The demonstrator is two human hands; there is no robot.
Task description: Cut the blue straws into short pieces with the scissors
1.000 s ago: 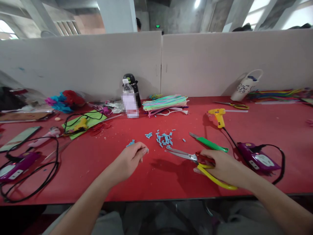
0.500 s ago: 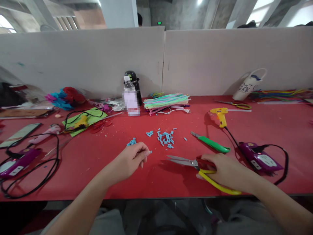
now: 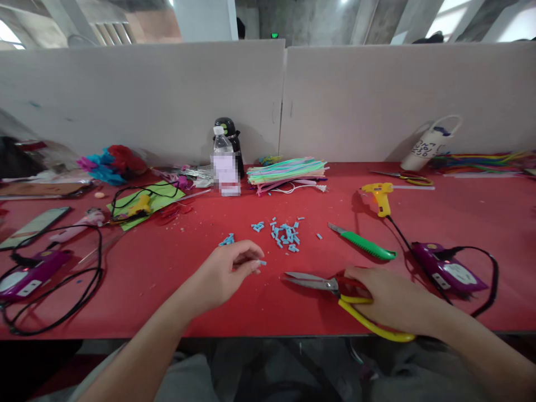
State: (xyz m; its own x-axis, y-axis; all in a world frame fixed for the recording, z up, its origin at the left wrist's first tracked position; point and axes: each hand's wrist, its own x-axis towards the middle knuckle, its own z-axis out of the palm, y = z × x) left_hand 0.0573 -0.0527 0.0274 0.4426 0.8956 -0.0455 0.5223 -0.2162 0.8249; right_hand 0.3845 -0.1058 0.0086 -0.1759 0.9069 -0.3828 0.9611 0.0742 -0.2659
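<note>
Between thumb and fingers, my left hand (image 3: 230, 273) pinches a small blue piece (image 3: 262, 263) just above the red table (image 3: 201, 318). My right hand (image 3: 381, 293) is wrapped round a pair of scissors (image 3: 314, 281) with red and yellow handles, its blades nearly closed and pointing left. A loose pile of short blue pieces (image 3: 285, 234) lies beyond the hands. Smaller clusters sit to its left, one of them (image 3: 227, 239) just behind my left hand. To the right of the pile rests a green utility knife (image 3: 364, 244).
On the right are a yellow glue gun (image 3: 381, 195) and a purple power strip (image 3: 448, 271) with a black cable. At the back stand a plastic bottle (image 3: 226, 167) and a bundle of pastel pipe cleaners (image 3: 288, 172). Cables and another purple strip (image 3: 36, 271) lie left.
The scissor blades have come closer together. My left hand has shifted slightly right with the blue piece, its fingers a little more raised. The camera view has moved slightly.
</note>
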